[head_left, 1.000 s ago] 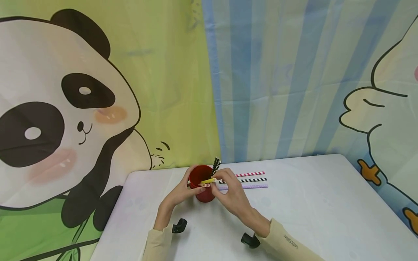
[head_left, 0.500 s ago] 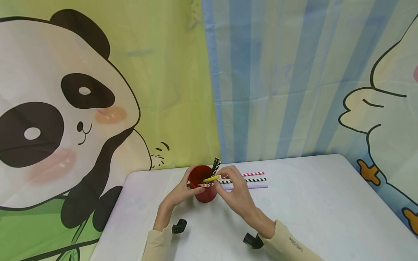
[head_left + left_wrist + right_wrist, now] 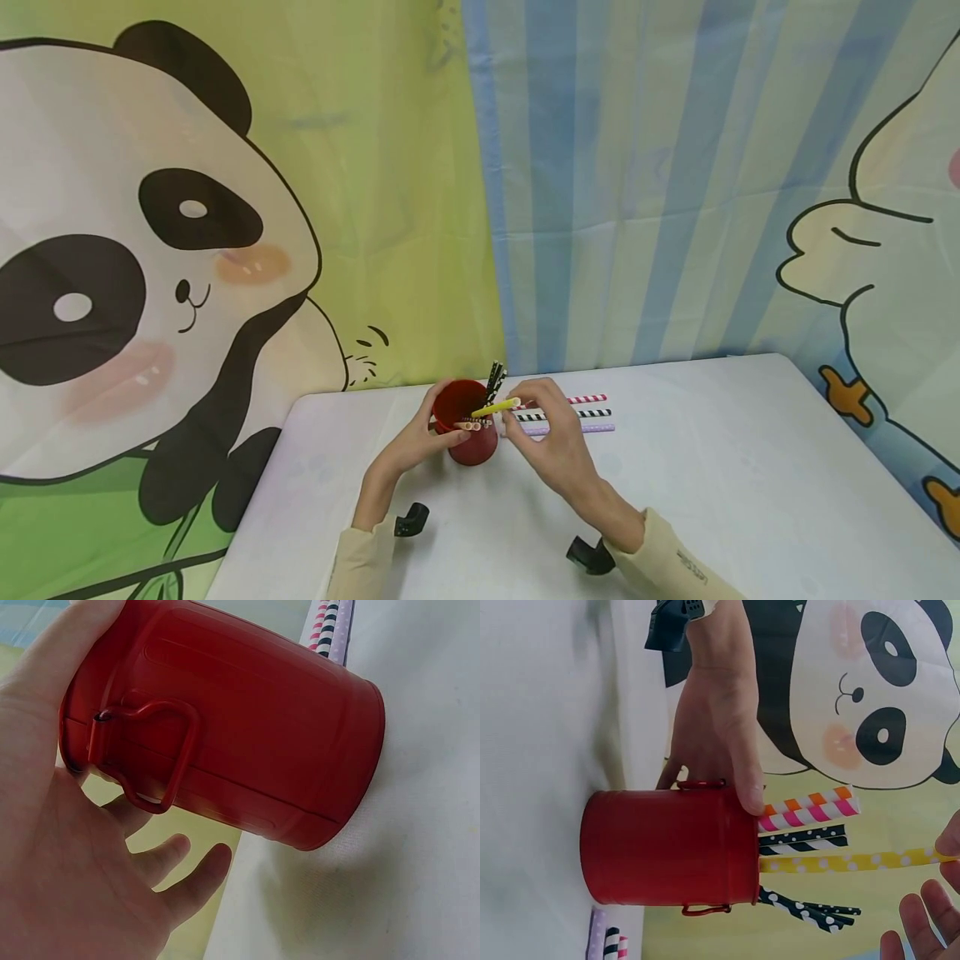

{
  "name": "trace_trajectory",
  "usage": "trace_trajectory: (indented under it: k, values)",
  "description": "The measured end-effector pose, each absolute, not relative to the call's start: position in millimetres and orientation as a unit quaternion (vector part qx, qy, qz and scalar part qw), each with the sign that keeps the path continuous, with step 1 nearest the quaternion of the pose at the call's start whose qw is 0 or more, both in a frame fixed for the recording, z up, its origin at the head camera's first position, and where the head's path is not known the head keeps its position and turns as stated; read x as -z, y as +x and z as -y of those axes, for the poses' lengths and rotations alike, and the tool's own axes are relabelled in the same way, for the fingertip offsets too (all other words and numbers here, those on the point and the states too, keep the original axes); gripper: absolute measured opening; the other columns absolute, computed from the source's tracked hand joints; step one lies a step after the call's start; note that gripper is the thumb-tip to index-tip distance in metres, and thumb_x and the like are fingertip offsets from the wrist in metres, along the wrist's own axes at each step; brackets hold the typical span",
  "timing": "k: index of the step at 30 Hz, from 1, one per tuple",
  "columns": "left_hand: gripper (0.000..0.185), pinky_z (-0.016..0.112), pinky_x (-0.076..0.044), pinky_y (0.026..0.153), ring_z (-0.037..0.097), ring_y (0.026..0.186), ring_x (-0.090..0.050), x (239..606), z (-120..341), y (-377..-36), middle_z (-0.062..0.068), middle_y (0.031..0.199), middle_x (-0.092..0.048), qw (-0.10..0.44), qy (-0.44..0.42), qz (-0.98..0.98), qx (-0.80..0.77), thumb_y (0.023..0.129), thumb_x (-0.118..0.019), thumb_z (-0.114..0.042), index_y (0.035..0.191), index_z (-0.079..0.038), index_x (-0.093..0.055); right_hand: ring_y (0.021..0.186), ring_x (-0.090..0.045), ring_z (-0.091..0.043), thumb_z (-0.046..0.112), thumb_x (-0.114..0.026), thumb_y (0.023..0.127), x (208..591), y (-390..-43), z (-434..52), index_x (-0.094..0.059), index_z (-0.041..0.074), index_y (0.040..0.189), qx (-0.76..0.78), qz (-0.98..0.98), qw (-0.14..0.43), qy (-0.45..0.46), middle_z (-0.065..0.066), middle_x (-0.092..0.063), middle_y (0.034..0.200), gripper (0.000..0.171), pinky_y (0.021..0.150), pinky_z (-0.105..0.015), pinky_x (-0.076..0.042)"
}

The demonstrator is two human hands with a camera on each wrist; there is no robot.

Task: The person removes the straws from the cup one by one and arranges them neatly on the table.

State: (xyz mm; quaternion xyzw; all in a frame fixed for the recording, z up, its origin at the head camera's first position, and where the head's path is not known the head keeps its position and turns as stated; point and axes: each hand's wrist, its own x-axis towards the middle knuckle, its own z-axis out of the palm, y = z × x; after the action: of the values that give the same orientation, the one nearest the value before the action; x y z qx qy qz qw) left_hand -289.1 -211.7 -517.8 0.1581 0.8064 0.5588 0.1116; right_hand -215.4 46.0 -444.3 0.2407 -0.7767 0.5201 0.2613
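White bench (image 3: 735, 467), panda-print curtain (image 3: 405, 183) behind, left hand (image 3: 416, 442) gripping a red bucket (image 3: 667, 847), right hand (image 3: 558, 450) with fingers (image 3: 949, 841) pinching a yellow straw (image 3: 855, 862) partly inside it, more straw showing than earlier.

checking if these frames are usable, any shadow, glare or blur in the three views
Head view: fairly even light, soft shadows on the white table, the striped straws small; left wrist view: dim, the left hand shaded, a soft-edged shadow by the red pail; right wrist view: brighter, dots on the yellow straw clear, no strong glare.
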Motion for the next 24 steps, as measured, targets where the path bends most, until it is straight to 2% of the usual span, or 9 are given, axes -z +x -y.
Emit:
trace_trajectory:
  k: [13, 24]
  values:
    - [0.089, 0.060, -0.039, 0.112, 0.027, 0.145, -0.033, 519, 213, -290, -0.001, 0.154, -0.038, 0.113, 0.156, -0.808, -0.557, 0.086, -0.078, -0.028, 0.153, -0.045, -0.022, 0.104, -0.058, -0.012, 0.004, -0.073, 0.088, 432, -205, -57, -0.066, 0.015, 0.108, -0.530, 0.763, 0.283, 0.238, 0.002, -0.063, 0.110, 0.024, 0.090, -0.021, -0.052]
    - [0.089, 0.059, -0.038, 0.113, 0.026, 0.145, -0.033, 518, 212, -290, -0.001, 0.154, -0.038, 0.115, 0.153, -0.808, -0.557, 0.086, -0.078, -0.027, 0.153, -0.043, -0.022, 0.103, -0.057, -0.014, -0.001, -0.072, 0.085, 418, -198, -69, -0.066, 0.013, 0.109, -0.534, 0.740, 0.326, 0.246, -0.002, -0.064, 0.110, 0.028, 0.088, -0.020, -0.048]
